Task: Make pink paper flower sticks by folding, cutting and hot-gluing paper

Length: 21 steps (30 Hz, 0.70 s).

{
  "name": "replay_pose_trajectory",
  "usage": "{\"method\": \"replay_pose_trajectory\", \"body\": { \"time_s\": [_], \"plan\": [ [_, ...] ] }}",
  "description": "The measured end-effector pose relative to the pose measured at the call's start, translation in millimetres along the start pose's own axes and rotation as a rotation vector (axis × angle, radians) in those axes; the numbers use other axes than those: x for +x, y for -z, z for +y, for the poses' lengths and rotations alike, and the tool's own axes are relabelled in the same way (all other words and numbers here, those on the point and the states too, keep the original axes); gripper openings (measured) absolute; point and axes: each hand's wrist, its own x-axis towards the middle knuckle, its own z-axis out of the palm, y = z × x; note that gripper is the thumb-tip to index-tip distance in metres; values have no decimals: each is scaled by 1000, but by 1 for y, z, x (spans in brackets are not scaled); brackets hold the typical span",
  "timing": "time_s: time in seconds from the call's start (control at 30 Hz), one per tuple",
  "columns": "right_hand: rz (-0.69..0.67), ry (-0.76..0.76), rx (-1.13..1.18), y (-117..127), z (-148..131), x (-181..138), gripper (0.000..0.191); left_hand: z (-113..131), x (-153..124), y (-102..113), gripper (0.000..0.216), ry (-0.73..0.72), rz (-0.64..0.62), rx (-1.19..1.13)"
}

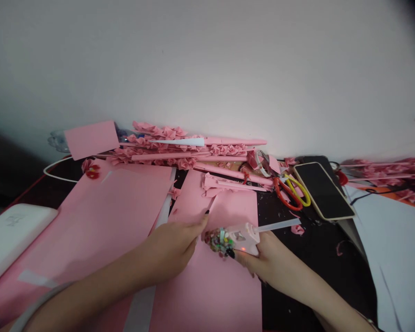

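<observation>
My right hand (263,258) is wrapped round a pink hot glue gun (245,237) with a glue stick (278,225) poking out of its back; a red light glows on its body. The gun's nozzle end is covered by small decorated fingernails and points left over a pink paper sheet (210,286). My left hand (174,242) lies on that sheet just left of the gun, index finger stretched forward along the paper, the other fingers curled under.
A larger pink sheet (100,216) lies to the left beside a white device (10,235). Pink paper rolls and folded flowers (180,150) line the wall. Red and yellow scissors (292,191), a phone (323,190) and a tape roll (261,159) sit at the right.
</observation>
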Motion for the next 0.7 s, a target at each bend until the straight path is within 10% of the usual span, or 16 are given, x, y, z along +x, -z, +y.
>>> {"method": "replay_pose_trajectory", "body": {
  "time_s": [0.7],
  "plan": [
    [-110,11,48,-6,-9,-5,12,3,2,6,56,4,3,-43]
  ]
}}
